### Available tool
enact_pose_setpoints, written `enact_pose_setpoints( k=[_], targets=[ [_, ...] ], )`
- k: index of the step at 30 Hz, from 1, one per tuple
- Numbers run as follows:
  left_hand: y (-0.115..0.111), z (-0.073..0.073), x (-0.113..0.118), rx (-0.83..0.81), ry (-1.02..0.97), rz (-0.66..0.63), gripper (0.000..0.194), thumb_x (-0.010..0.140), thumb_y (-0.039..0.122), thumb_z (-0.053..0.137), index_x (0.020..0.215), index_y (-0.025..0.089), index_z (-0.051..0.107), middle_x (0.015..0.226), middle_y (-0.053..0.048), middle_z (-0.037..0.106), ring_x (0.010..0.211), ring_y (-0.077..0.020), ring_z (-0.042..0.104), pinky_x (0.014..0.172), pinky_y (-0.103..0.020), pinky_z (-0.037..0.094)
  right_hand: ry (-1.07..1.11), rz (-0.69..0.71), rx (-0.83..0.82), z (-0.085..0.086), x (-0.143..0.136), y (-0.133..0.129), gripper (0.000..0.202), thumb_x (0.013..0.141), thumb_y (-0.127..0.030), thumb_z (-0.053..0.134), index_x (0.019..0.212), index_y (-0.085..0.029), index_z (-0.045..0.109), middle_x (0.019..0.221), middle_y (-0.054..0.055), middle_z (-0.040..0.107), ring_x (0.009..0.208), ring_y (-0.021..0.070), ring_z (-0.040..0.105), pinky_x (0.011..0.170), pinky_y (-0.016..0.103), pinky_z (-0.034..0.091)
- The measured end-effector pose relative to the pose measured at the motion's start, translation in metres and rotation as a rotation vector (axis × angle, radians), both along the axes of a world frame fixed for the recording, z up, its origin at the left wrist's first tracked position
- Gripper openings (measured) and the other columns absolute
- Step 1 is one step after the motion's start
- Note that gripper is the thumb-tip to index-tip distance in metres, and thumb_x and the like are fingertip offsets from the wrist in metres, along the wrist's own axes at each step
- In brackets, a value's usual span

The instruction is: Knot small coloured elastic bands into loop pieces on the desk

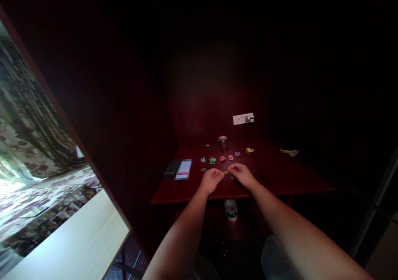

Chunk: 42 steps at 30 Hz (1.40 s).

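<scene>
Between my two hands, over the front of the dark red table, is a small yellow elastic band. My left hand pinches its left end. The fingers of my right hand are closed at its right end. Beyond the hands, small bands lie sorted in a row by colour: a blue bunch, a green bunch, a red bunch, a pink bunch, a purple bunch and a yellow bunch. A single pale band lies near my left hand.
A clear jar stands at the back, near a single green band. On the left lie a phone and a black case. A yellow-handled tool lies right. Below the tabletop is a bottle.
</scene>
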State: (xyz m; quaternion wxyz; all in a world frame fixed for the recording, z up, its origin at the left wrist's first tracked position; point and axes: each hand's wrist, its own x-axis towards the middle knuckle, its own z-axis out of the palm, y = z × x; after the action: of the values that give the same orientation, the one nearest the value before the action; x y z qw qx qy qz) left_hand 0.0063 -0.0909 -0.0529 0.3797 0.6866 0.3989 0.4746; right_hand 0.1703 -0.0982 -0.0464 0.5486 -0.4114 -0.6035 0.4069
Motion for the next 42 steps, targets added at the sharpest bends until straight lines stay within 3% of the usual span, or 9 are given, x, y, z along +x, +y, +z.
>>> enact_pose_setpoints(
  k=[6,14,21,27,32,37,42],
  targets=[
    [0.0004,-0.0013,0.0003,-0.008,0.002,-0.011,0.020,0.067,0.028,0.064,0.075,0.010,0.060,0.069,-0.005,0.063,0.061,-0.0105,0.055,0.060,-0.022,0.042,-0.141,0.046,0.042,0.0009,-0.0001,-0.0017,0.020,0.064,-0.032,0.062,0.066,-0.013,0.059,0.053,-0.001,0.055,0.048,0.0096,0.047,0.048,0.022,0.035],
    [-0.0023,0.0008,0.0009,-0.011,0.040,0.003,0.022,0.068,0.032,0.064,0.076,0.011,0.061,0.066,-0.003,0.062,0.060,-0.0102,0.054,0.058,-0.022,0.041,-0.053,0.013,-0.013,0.0024,0.0012,-0.0035,0.019,0.067,-0.032,0.060,0.068,-0.013,0.058,0.048,-0.003,0.052,0.045,0.0088,0.045,0.047,0.021,0.032],
    [-0.0008,0.0003,0.0006,0.003,0.022,0.023,0.020,0.068,0.029,0.063,0.074,0.011,0.059,0.067,-0.004,0.061,0.061,-0.0106,0.054,0.059,-0.022,0.041,0.064,0.012,-0.018,-0.0006,0.0014,0.0002,0.019,0.067,-0.034,0.060,0.068,-0.015,0.055,0.058,-0.002,0.056,0.046,0.0080,0.047,0.047,0.021,0.034],
    [-0.0025,0.0038,0.0008,0.007,0.038,0.005,0.019,0.068,0.030,0.063,0.074,0.012,0.059,0.067,-0.003,0.060,0.061,-0.0104,0.053,0.060,-0.022,0.040,-0.131,0.076,0.015,-0.0010,-0.0006,0.0000,0.019,0.066,-0.032,0.062,0.066,-0.013,0.059,0.048,-0.003,0.052,0.046,0.0086,0.046,0.046,0.020,0.033],
    [-0.0066,0.0061,0.0009,-0.016,0.080,-0.003,0.021,0.069,0.032,0.062,0.074,0.012,0.060,0.065,-0.003,0.060,0.060,-0.0105,0.052,0.059,-0.022,0.039,-0.020,0.028,0.006,-0.0006,0.0015,0.0011,0.016,0.067,-0.030,0.058,0.063,-0.015,0.056,0.048,-0.004,0.052,0.043,0.0080,0.046,0.046,0.020,0.034],
    [-0.0055,0.0044,0.0003,-0.009,0.055,0.023,0.021,0.068,0.032,0.062,0.074,0.012,0.059,0.065,-0.002,0.059,0.060,-0.0103,0.052,0.059,-0.021,0.039,0.099,-0.015,-0.025,0.0011,0.0041,0.0013,0.024,0.070,-0.040,0.055,0.065,-0.016,0.054,0.055,-0.002,0.056,0.043,0.0079,0.046,0.046,0.021,0.035],
    [-0.0027,0.0023,0.0008,-0.009,0.053,0.007,0.022,0.068,0.032,0.063,0.074,0.012,0.059,0.064,-0.002,0.059,0.058,-0.0100,0.052,0.057,-0.021,0.039,-0.101,0.080,-0.011,0.0010,0.0027,0.0002,0.022,0.064,-0.036,0.062,0.066,-0.015,0.057,0.050,-0.003,0.053,0.045,0.0085,0.046,0.046,0.021,0.035]
  ],
)
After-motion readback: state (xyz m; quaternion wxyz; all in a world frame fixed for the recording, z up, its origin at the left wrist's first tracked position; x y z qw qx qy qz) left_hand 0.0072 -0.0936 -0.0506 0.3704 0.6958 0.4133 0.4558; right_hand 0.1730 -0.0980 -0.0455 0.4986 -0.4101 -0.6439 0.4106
